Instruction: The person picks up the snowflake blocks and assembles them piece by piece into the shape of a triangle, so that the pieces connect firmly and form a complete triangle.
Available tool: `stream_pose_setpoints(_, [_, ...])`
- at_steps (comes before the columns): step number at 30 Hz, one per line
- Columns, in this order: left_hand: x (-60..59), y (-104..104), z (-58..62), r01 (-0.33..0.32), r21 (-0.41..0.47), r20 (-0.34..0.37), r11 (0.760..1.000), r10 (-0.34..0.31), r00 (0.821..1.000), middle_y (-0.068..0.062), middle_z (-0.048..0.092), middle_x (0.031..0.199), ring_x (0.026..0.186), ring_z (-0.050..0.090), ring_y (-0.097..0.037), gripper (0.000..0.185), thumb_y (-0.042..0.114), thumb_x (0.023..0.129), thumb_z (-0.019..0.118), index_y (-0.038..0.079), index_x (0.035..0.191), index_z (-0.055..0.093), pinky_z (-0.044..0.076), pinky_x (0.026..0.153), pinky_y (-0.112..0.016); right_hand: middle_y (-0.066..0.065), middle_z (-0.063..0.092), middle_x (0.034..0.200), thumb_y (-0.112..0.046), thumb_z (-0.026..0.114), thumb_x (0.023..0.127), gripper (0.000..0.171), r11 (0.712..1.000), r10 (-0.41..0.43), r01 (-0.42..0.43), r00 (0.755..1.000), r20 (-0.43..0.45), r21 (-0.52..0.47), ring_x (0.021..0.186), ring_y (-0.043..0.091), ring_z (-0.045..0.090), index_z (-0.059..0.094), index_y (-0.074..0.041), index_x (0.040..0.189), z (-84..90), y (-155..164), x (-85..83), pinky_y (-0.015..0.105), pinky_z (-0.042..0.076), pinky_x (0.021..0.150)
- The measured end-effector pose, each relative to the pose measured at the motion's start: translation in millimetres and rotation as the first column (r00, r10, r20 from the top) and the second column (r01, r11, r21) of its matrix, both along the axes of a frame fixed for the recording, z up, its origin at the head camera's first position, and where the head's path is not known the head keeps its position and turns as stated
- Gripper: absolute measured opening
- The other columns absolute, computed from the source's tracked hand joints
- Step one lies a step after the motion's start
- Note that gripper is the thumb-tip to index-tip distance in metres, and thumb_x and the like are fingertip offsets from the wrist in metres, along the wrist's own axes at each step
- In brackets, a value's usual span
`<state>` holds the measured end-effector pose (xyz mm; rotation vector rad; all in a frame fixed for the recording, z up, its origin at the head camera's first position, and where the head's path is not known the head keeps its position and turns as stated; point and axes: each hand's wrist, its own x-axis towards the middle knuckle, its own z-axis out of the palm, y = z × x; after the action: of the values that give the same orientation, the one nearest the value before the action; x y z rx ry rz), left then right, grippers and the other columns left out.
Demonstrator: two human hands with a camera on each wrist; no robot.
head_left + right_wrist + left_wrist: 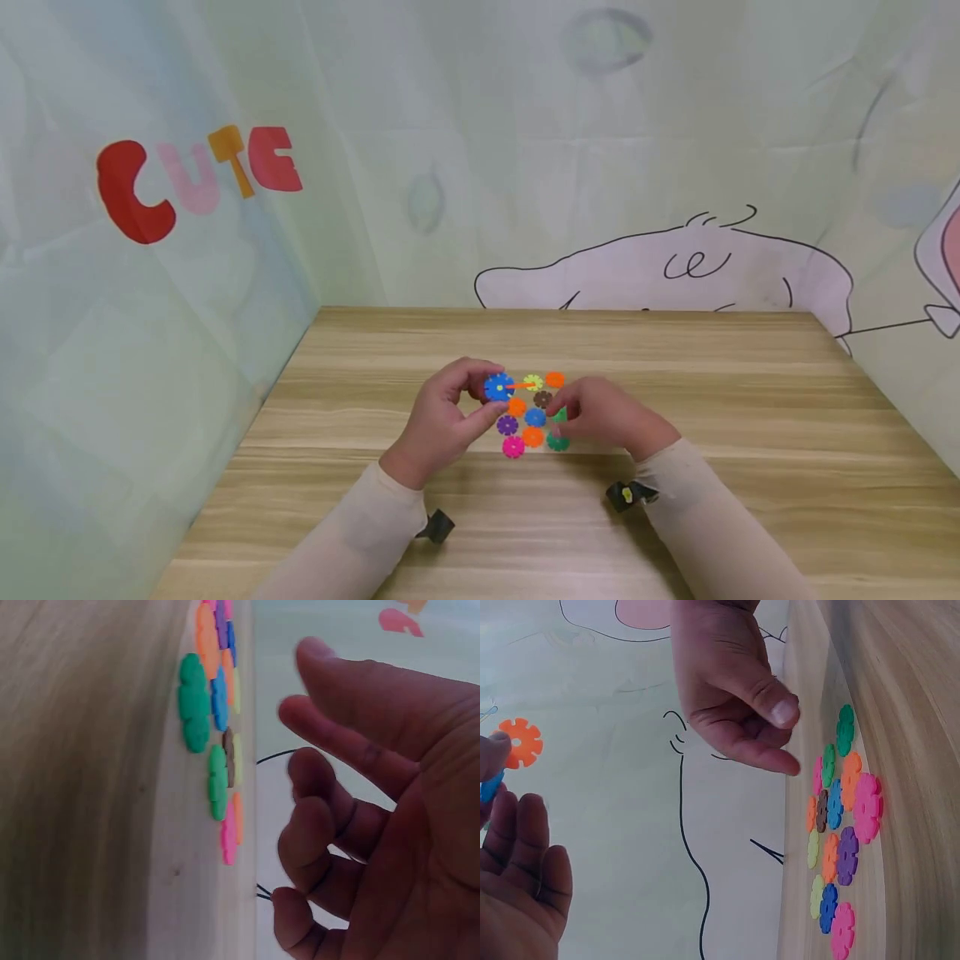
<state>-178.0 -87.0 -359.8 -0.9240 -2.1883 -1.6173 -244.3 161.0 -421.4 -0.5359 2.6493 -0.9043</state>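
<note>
- I see my left hand (442, 417) raised just above a light wooden tabletop (675, 358), fingers curled, pinching a blue plastic gear-shaped disc (498, 387) between thumb and fingertips.
- An orange plastic gear-shaped disc (521, 742) is slotted into the blue one, sticking out edge-on from it on the side away from my left palm; the left wrist view shows it flat-on, just past my fingertip.
- My right hand (603, 417) hovers just across from the left one, over the near side of a cluster of loose discs. Its fingers are loosely bent and apart in the right wrist view, and I see nothing between them.
- A bright green plastic disc (559, 414) lies just beside my right fingertips; whether they touch it I cannot tell.
- Between my two hands, flat on the table, lie more discs: a purple one (507, 425), a pink one (513, 447), a dark green one (557, 442), a brown one (542, 398) and a yellow-green one (532, 382).
- Both forearms wear pale cream sleeves (360, 525), each with a small black camera mount at the wrist.
- Beyond my hands hangs a pale cloth backdrop (525, 167) with a cartoon line drawing and red, pink and orange letters.
</note>
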Motion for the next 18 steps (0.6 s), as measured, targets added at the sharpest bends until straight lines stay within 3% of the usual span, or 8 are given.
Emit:
stream_pose_setpoints(5, [-6.1,-1.0,-8.7,-0.001,0.0,-0.001,1.0,0.001,1.0,-0.007,0.062,0.09,0.078,0.057,-0.017,0.033,-0.005,0.082,0.072,0.001,0.113,0.061,0.054,0.072,-0.037,0.0,0.06,0.076,-0.021,0.083,0.077,0.019,0.999,-0.004,0.002,0.999,0.044,0.051,0.072,0.02,0.054,0.074,-0.025,0.093,-3.5,-0.6,1.6,0.033,0.046,0.063])
stream_pose_setpoints(11, [-19.4,-4.2,-29.2,-0.003,-0.002,0.001,1.0,0.003,1.0,0.0,0.063,0.092,0.079,0.058,-0.016,0.036,0.003,0.084,0.074,0.012,0.117,0.062,0.054,0.073,-0.033,-0.003,0.06,0.074,-0.015,0.083,0.075,0.02,0.994,0.039,-0.039,0.999,-0.001,0.102,0.07,0.018,0.054,0.074,-0.025,0.091,-9.2,-0.4,2.3,0.032,0.048,0.064])
stream_pose_setpoints(18, [-20.8,-5.1,-32.1,0.021,0.009,-0.021,1.0,-0.021,1.0,0.002,0.062,0.092,0.079,0.057,-0.016,0.034,0.009,0.086,0.073,0.012,0.117,0.062,0.054,0.071,-0.035,-0.004,0.057,0.073,-0.011,0.082,0.075,0.023,0.987,0.077,-0.07,0.996,-0.042,0.147,0.07,0.016,0.053,0.07,-0.025,0.089,-12.4,-1.3,2.8,0.031,0.047,0.065])
